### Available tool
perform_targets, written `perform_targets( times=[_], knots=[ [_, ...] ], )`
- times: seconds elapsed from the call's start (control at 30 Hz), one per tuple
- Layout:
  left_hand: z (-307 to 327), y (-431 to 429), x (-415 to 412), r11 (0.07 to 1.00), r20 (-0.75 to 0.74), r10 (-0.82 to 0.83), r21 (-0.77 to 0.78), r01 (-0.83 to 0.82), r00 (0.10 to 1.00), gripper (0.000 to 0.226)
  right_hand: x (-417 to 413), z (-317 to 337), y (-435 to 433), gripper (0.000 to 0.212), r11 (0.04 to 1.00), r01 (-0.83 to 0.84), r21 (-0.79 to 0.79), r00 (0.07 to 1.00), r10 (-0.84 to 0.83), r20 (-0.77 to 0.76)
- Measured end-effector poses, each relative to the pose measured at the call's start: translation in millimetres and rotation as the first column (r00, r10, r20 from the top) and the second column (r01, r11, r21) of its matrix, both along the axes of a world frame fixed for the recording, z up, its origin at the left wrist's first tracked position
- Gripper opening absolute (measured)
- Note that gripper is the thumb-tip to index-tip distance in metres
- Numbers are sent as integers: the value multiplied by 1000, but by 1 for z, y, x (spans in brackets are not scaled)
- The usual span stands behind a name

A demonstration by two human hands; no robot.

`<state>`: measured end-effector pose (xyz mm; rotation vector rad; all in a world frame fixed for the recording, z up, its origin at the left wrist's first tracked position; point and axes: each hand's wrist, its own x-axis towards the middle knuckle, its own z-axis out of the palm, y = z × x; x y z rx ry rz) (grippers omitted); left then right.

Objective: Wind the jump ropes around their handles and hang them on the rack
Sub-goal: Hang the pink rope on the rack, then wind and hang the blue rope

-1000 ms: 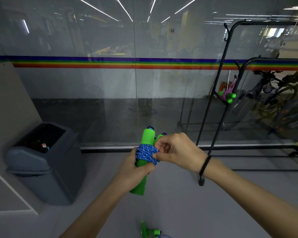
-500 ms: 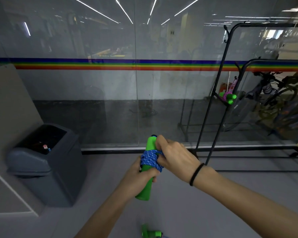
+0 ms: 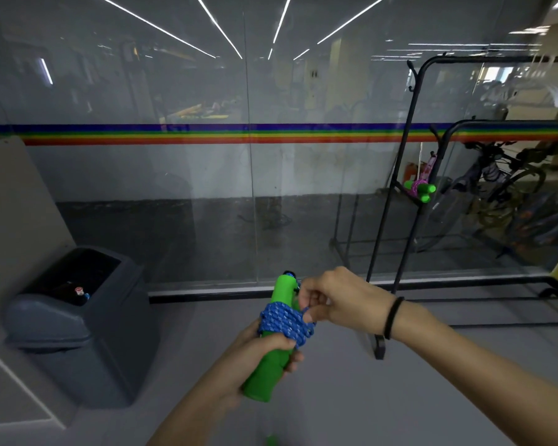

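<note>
1. At far left, on the floor beside the glass wall, stands a grey bin (image 3: 78, 317); it plays no part in this step.
2. Left hand (image 3: 255, 346): closed round the lower part of the paired green handles (image 3: 264, 378), thumb lying across the bottom turns of the coil. Advice: hold both handles pressed together and pin the lowest turn with the thumb so nothing loosens.
3. Blue jump rope (image 3: 282, 320): wound in a thick band round the upper half of the handles, held in front of the person at about waist height. The winding looks nearly finished.
4. Right hand (image 3: 339, 300), with a black band at the wrist: fingers curled, pinching the rope's loose end just beside the coil. Advice: draw the end snug, tuck it under a tight turn, and test with a light tug before letting go.
5. Black rack (image 3: 512, 123): well apart, to the right, already bearing a pink-roped bundle (image 3: 419, 188) with green handles. The blue bundle belongs here next, once it is secure.
</note>
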<state>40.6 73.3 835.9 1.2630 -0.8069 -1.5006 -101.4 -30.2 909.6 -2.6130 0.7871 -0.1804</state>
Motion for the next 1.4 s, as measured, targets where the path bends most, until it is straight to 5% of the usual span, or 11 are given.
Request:
perform_targets(
  times=[0.17,0.3,0.5,0.67,0.8,0.9,1.03,1.13,1.23,1.3,1.4],
  knots=[
    [5,-5,0,993,-420,15,111,35,908,32,1,-5,2,11,985,143,-100,954,-111,278],
    [15,-12,8,994,-717,67,-14,-110,694,54,-3,-1,-8,27,951,289,108,782,-299,547],
    [22,-10,12,947,-785,-73,-247,-203,615,43,-8,1,-17,17,880,334,336,586,-474,657],
    [12,-6,30,963,-823,-115,-231,-142,556,47,2,9,-4,18,933,311,183,634,-347,691],
    [-3,-15,38,991,-778,-90,-131,-20,621,66,24,7,15,24,962,256,90,672,-244,700],
    [-14,-28,41,998,-634,-42,-60,5,772,64,34,5,15,16,951,310,10,702,-235,672],
    [-13,-55,38,996,-80,72,-52,-76,994,53,30,2,-4,9,932,359,50,719,-311,622],
    [0,-81,31,969,278,123,-240,-56,953,30,19,-7,-24,4,929,364,71,743,-336,579],
    [9,-111,9,918,527,217,-396,12,822,51,3,-12,-48,5,916,389,97,725,-370,581],
    [12,-132,-10,864,630,327,-501,47,704,59,-9,-16,-69,7,906,407,119,708,-395,586],
    [16,-174,-37,773,636,414,-623,117,652,36,-27,-24,-107,11,900,415,132,692,-407,596]
  ],
)
